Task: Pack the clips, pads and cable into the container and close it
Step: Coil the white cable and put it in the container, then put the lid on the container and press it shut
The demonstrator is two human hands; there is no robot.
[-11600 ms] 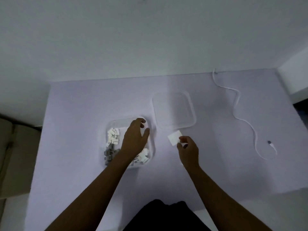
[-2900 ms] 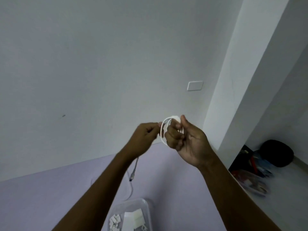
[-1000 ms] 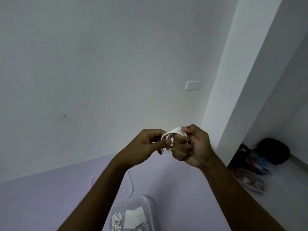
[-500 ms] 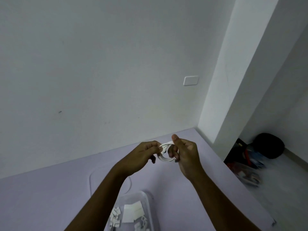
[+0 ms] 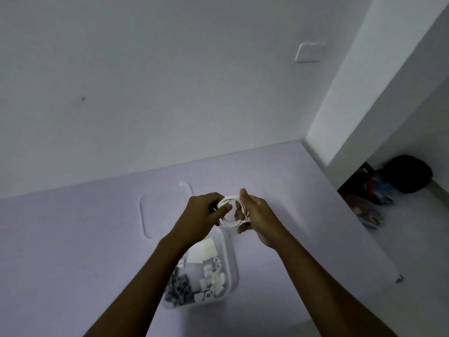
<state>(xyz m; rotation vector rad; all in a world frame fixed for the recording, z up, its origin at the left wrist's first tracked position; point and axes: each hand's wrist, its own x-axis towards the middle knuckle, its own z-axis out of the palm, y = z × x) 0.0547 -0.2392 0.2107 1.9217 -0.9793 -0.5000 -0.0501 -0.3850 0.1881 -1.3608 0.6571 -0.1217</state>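
Observation:
The white cable (image 5: 229, 223) is wound into a small coil, held between both hands just above the far end of the container. My left hand (image 5: 200, 216) pinches the coil's left side and my right hand (image 5: 257, 215) grips its right side. Below them the clear plastic container (image 5: 232, 261) stands open on the lilac table. White pads (image 5: 202, 250), white clips (image 5: 213, 276) and grey clips (image 5: 178, 289) lie inside it. My left forearm hides part of the container. The clear lid (image 5: 155, 210) lies flat on the table beyond and to the left.
The lilac table (image 5: 73, 239) runs to a white wall at the back and a white pillar (image 5: 364, 93) at the right. Past the table's right edge, a black bag (image 5: 408, 173) and clutter sit on the floor.
Both hands have come down with the coiled cable from chest height to just over the container. The view has tilted down, so more of the container and lid shows.

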